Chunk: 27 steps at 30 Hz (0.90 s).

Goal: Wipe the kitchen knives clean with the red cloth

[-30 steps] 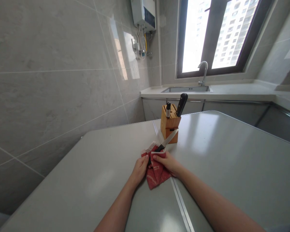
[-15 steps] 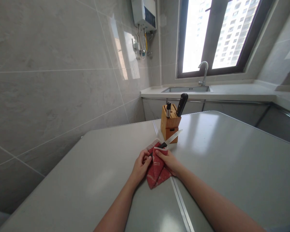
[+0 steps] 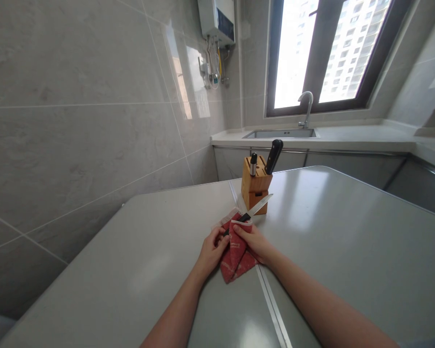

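A knife [image 3: 261,205] with a black handle is held above the table, its blade pointing up and away to the right, in front of the knife block. My left hand [image 3: 213,247] is closed on the end of the knife's handle. A red cloth [image 3: 238,251] with a pale edge is folded round the middle of the handle and hangs down below it. My right hand [image 3: 253,241] pinches the cloth against the handle, thumb on top. Some of the fingers of both hands are hidden behind the cloth.
The wooden knife block [image 3: 255,183] stands just beyond the blade, holding a large black-handled knife [image 3: 274,156] and a smaller black-and-silver handle [image 3: 253,164]. A metal strip [image 3: 271,304] runs along the grey table [image 3: 130,270]. Behind are a sink [image 3: 281,134] and a faucet [image 3: 307,108].
Both hands, the cloth and the knife stay almost in place. The left fingers have shifted very slightly on the handle, and the view has moved a touch.
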Motion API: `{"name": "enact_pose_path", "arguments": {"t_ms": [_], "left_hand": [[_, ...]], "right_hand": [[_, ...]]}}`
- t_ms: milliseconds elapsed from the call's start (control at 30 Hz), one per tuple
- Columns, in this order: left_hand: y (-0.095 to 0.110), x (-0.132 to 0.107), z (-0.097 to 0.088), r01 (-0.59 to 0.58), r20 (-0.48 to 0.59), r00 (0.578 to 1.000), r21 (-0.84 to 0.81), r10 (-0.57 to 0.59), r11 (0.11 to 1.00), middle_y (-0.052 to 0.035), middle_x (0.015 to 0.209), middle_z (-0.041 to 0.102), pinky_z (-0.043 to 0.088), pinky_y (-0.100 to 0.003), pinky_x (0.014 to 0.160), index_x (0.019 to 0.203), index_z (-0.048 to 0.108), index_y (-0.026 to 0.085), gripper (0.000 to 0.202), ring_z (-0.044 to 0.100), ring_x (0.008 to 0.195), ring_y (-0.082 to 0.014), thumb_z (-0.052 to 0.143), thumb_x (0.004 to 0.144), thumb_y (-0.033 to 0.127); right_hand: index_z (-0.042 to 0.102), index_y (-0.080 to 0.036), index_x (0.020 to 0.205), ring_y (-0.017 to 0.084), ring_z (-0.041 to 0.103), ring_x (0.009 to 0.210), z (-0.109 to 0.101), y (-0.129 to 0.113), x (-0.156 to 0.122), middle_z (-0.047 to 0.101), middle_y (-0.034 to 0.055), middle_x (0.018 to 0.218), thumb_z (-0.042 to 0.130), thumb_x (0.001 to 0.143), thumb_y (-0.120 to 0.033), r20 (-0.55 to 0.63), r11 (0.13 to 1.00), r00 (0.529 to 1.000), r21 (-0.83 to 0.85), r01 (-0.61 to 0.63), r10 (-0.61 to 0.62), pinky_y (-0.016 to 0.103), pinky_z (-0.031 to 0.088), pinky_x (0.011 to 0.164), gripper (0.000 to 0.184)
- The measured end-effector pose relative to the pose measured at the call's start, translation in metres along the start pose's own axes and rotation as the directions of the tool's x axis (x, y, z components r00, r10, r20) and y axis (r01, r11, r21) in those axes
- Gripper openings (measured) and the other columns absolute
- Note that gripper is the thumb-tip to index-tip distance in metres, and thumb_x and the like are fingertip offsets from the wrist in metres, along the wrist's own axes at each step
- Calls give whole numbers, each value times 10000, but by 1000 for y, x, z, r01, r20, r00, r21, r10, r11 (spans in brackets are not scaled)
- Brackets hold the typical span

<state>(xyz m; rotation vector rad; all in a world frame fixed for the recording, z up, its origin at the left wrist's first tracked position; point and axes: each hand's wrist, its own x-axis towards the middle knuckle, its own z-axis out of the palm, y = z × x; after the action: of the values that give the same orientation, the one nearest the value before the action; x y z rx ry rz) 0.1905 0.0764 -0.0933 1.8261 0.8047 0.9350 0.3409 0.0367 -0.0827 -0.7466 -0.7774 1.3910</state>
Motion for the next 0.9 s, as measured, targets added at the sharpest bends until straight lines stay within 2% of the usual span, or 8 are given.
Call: {"name": "enact_pose_path", "arguments": {"t_ms": [200,433,633,900], "left_hand": [[0,0,0,-13,-1,1000,10,13,1000,12,722,552,376,-227,614,808,516,171,299,493,649,-135,498,839,468],[-1,2,-1,-55,8,998,66,54,996,5,719,534,378,-237,648,763,513,167,321,483,684,-145,443,868,462],[0,2,-1,-46,28,999,94,44,995,7,674,500,359,-235,632,686,486,160,388,452,666,-141,380,890,473],[-3,2,-1,-15,36,999,70,13,997,6,662,486,345,-237,610,689,494,152,410,440,645,-136,375,883,492]], "right_hand": [[638,-191,937,179,633,813,-2,1,1,698,38,876,725,688,-354,-1,1000,1000,-22,-3,3,351,481,815,310],[647,-188,904,149,629,782,-3,1,0,697,17,834,735,685,-320,4,1000,1000,-5,-15,15,299,483,786,271],[661,-187,903,151,646,786,-1,-1,0,713,16,855,744,677,-304,50,999,998,8,-43,42,297,489,801,268],[670,-196,902,162,653,802,0,-2,-1,716,23,869,744,673,-310,59,998,997,-29,-49,51,324,481,844,266]]}}
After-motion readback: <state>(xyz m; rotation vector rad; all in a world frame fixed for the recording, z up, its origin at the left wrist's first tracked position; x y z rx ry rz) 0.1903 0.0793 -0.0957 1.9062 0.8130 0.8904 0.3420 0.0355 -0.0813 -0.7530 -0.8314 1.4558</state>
